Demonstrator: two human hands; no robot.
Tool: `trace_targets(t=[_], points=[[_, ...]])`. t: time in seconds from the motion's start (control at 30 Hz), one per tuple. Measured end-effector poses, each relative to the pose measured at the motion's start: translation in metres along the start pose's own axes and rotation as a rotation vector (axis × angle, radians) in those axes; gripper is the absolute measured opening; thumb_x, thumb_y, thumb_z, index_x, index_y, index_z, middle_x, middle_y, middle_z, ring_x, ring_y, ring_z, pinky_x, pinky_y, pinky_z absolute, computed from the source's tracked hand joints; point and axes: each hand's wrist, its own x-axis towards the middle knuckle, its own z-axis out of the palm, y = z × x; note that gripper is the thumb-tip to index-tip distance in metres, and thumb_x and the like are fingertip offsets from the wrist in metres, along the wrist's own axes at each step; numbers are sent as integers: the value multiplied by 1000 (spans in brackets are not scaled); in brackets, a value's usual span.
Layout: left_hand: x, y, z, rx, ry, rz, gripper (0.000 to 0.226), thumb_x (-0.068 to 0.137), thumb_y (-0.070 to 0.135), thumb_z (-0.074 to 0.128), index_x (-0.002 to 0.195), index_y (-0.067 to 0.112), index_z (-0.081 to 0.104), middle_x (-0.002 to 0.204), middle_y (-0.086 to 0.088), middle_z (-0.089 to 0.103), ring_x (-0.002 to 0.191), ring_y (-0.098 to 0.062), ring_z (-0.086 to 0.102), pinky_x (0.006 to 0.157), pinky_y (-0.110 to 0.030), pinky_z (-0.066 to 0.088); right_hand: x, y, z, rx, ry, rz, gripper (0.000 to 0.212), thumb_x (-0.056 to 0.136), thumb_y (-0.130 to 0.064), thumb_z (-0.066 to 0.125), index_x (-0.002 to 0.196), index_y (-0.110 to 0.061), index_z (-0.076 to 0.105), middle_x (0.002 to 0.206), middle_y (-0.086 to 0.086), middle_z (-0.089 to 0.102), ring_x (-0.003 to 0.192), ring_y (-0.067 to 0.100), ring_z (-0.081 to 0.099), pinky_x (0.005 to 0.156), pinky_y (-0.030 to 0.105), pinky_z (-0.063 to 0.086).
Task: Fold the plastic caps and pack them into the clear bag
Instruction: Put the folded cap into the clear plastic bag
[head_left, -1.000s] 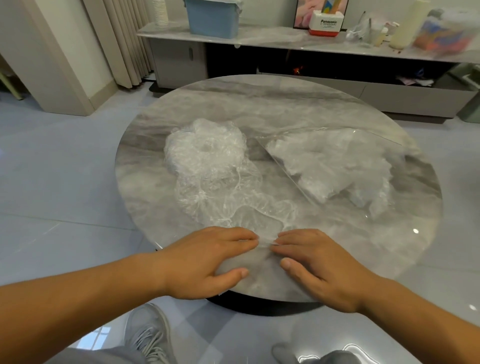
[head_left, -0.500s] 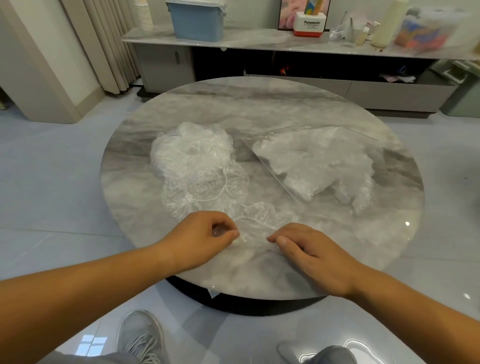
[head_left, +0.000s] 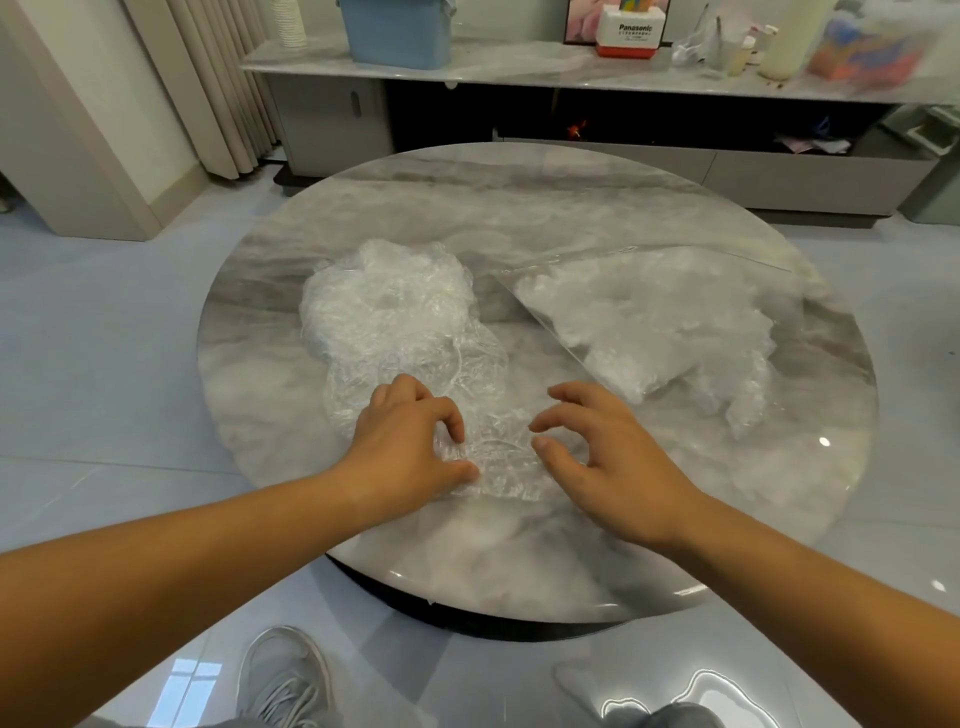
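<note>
Rightward, clear bag (head_left: 571, 266) w/ bunched caps (head_left: 649, 322) inside.

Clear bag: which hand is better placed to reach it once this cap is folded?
Right, probably: the right hand sits beside the near edge of the clear bag; the left hand grips the cap, farther from it.

L grip (head_left: 405, 447): fingers curled, pinching cap (head_left: 501, 467) | R grip (head_left: 608, 460): fingers bent, apart | both palms dn

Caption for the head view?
Left hand grips a plastic cap on the table, right hand beside it; cap pile and clear bag behind.
</note>
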Motion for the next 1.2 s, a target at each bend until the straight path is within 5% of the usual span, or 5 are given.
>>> trace_targets(t=[0.17,0.33,0.57,0.8,1.2], points=[[2,1,-2,9,-63,53,34,74,46,84,100,40,63,131,12,33,127,-11,28,101,-25,16,30,0,6,31,-114,101,43,103,-44,48,86,-18,77,130,2,62,129,15,50,109,37,38],[3,-1,0,11,-45,86,74,74,47,83,134,39,41,138,14,29,132,-11,25,102,-23,15,32,0,5,315,-106,205,31,102,-43,53,94,-26,78,102,-11,66,91,4,62,85,28,46],[7,-6,-3,40,-122,112,84,77,54,78,147,39,35,144,15,34,138,-12,22,105,-26,15,24,-9,-6,453,-92,249,38,100,-43,58,79,-21,80,111,29,64,73,34,56,74,38,51],[7,-6,-2,60,-98,148,69,75,57,77,135,41,46,129,17,40,128,-9,27,102,-26,19,19,-4,-12,448,-224,308,44,99,-45,58,80,-12,81,57,-22,61,57,-8,55,74,21,39],[9,1,-8,98,-106,77,77,71,62,78,134,36,42,95,21,46,109,-11,43,102,-34,32,-3,-4,-10,314,-93,-14,38,99,-40,60,97,-6,78,109,-12,71,108,2,63,96,27,49]])
